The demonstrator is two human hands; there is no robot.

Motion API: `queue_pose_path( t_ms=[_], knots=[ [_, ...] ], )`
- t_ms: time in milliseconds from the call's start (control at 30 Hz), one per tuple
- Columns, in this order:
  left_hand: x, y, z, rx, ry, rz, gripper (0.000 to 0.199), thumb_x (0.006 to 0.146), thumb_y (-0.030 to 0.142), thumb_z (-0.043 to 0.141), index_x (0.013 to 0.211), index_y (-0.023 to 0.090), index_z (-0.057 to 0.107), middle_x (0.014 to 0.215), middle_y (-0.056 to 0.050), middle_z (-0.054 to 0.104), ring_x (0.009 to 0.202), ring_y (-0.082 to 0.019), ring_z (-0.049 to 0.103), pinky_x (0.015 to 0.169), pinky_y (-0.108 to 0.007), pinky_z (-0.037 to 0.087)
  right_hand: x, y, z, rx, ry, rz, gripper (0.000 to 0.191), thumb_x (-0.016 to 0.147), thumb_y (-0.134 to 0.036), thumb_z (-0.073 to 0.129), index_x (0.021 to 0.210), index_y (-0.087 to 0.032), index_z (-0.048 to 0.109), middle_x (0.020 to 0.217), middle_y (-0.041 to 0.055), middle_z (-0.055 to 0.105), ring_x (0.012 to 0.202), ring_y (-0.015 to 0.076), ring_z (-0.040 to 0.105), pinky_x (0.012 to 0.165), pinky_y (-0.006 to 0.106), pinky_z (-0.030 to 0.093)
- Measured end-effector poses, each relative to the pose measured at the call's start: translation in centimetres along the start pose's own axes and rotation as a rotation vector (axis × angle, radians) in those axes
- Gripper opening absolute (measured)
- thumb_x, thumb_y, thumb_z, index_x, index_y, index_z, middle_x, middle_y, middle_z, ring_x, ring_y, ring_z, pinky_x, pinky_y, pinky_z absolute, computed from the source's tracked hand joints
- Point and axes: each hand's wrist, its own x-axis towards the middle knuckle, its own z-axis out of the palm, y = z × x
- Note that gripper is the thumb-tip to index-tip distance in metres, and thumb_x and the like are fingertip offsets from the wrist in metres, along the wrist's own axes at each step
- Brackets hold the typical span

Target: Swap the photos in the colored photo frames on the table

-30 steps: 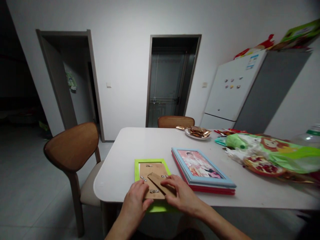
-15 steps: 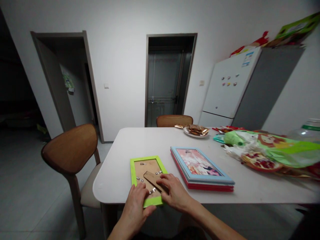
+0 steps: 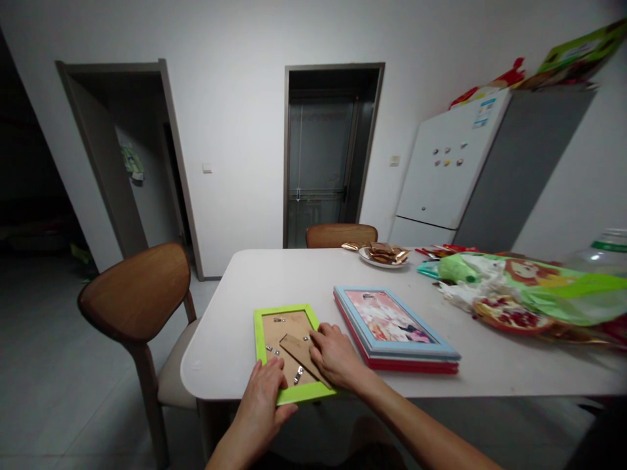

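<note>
Lime-green, the picture frame (image 3: 306,393) lies back up on the white table (image 3: 226,297), right at my fingers, its near end at the table's edge and its long axis running away from me, the far end leaning a little left. Across its brown backing board (image 3: 291,324) the stand strip (image 3: 300,354) slants from far left to near right, so its near end lies by my right hand (image 3: 337,358), the nearer of the two. Those right fingers are bent and close together over the strip and the frame's right side; the thumb is hidden, so I can't tell whether they grip or just press. My left hand (image 3: 260,399) is at the near left corner, partly open, fingertips on the frame, thumb apart by the near edge; whether it pinches the corner, I can't tell. A metal clip (image 3: 298,374) sits just beside those left fingertips. To the right is a stack of frames (image 3: 398,321), pale blue over red, then a cut pomegranate (image 3: 512,318) by a green plastic bag (image 3: 568,297). Beyond are a plate (image 3: 366,260) of wrapped packets, a wooden chair (image 3: 142,290) on my left and a fridge (image 3: 441,176) at the right wall.
</note>
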Motion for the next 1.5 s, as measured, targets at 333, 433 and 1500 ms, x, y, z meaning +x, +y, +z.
queue_pose_path(
  t_ms=[333,433,1500],
  knots=[
    [-0.1,0.4,-0.1,0.011,-0.003,-0.027,0.038,0.06,0.01,0.064,0.096,0.017,0.053,0.114,-0.011,0.055,0.115,-0.025,0.042,0.099,-0.052,0.024,0.0,0.2,0.6,0.061,0.013,-0.02,0.031,0.082,-0.029,0.034,0.078,-0.013,0.06,0.089,0.0103,0.05,0.086,0.0184,0.043,0.079,0.03,0.033],
    [0.0,0.6,-0.3,0.006,-0.011,-0.037,0.044,0.06,0.009,0.065,0.101,0.016,0.052,0.117,-0.013,0.053,0.115,-0.025,0.042,0.099,-0.052,0.024,-0.5,0.3,0.4,0.056,-0.002,-0.013,0.032,0.083,-0.032,0.034,0.083,-0.014,0.06,0.092,0.0107,0.05,0.086,0.0191,0.044,0.079,0.032,0.033],
    [-0.7,0.5,-0.4,-0.114,-0.017,-0.012,0.035,0.061,0.013,0.059,0.094,0.022,0.053,0.106,-0.005,0.058,0.104,-0.021,0.049,0.1,-0.049,0.018,0.0,-5.1,0.4,0.229,-0.037,-0.327,0.02,0.078,-0.021,0.041,0.084,-0.017,0.06,0.088,0.0055,0.053,0.085,0.0173,0.042,0.074,0.03,0.031]
  ],
)
